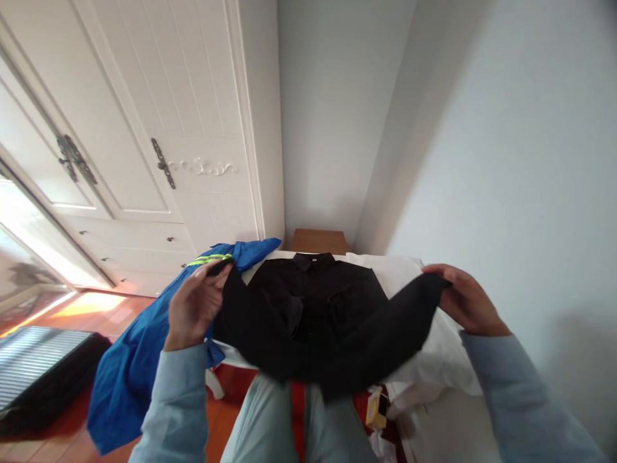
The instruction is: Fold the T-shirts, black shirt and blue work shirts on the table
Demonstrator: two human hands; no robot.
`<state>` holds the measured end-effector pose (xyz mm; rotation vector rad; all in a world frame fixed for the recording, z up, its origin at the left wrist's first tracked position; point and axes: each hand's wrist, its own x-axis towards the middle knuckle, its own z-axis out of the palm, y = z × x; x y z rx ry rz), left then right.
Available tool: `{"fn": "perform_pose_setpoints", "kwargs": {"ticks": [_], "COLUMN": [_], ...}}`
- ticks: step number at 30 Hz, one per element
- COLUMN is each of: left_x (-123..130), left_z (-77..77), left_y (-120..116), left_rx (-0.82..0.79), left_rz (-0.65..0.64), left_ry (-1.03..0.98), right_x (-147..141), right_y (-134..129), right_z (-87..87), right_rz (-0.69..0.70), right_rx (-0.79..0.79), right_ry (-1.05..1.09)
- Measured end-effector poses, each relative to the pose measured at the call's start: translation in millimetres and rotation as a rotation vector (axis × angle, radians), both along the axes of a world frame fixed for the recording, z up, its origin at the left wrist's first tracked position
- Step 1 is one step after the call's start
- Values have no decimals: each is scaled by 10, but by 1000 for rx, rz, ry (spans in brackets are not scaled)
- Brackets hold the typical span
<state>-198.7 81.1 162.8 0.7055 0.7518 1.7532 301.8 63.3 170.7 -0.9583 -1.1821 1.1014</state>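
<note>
A black collared shirt [318,283] lies spread with its collar at the far side, and its near part is lifted toward me. My left hand [196,301] pinches one black edge of it at the left. At the right, my right hand [467,301] grips the opposite edge. Between the two hands the dark cloth sags in a curve above my knees, blurred by motion. Beside my left hand lies a blue garment [144,341] with yellow-green stripes, hanging down to the floor side. White cloth [434,354] lies under and beside my right hand.
A white wardrobe [193,96] with dark metal handles stands at the left back. A brown wooden piece [319,241] sits in the corner behind the shirt. A dark ridged case [43,366] is on the wooden floor. A yellow item [376,411] lies low at the right.
</note>
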Motion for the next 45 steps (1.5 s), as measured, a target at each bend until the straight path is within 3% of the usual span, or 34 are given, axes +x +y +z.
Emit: {"fn": "perform_pose_setpoints", "kwargs": {"ticks": [2,4,6,9,11,14,19,21,24,27,29,31,34,36,39,42,45], "left_x": [101,218,340,470,487,419,267,240,216,180,160,172,298,457,761,1045,1205], "left_z": [28,-102,-350,-762,-961,-1104,-1178,-1238,-1385,-1550,-1613,-1603,-1464,-1347,-1244,-1273,-1379], "left_y": [517,1014,1419,1759,1820,1775,1675,1678,1731,1802,1826,1818,1765,1736,1751,1850,1983], "left_rx": [-35,-52,-212,-334,-317,-234,-57,33,112,92,75,88,177,264,365,400,448], "left_rz": [-42,1,81,79,63,8,-147,-186,-183,-177,-167,-135,-84,-106,-217,-302,-317], "left_ry": [1,182,628,867,994,1174,1644,1816,1866,1890,1888,1884,1909,1916,1899,1918,1974], "right_x": [-20,-52,-87,-110,-80,27,152,124,27,-35,-21,18,17,-103,-529,-1136,-1626], "right_y": [571,1067,1417,1639,1650,1616,1645,1671,1682,1655,1625,1591,1534,1489,1447,1527,1746], "right_z": [-52,-202,-442,-882,-1144,-1367,-1369,-1353,-1390,-1511,-1621,-1717,-1748,-1662,-1432,-1242,-1207], "right_rz": [-25,-57,-90,-123,-141,-158,-165,-174,-140,-2,63,49,-26,-64,-34,95,169], "right_rx": [-67,-228,-416,-646,-658,-530,-390,-315,-131,83,124,88,54,83,205,363,384], "right_ry": [151,256,266,182,167,199,26,-173,-613,-1057,-1280,-1430,-1529,-1544,-1525,-1513,-1531]}}
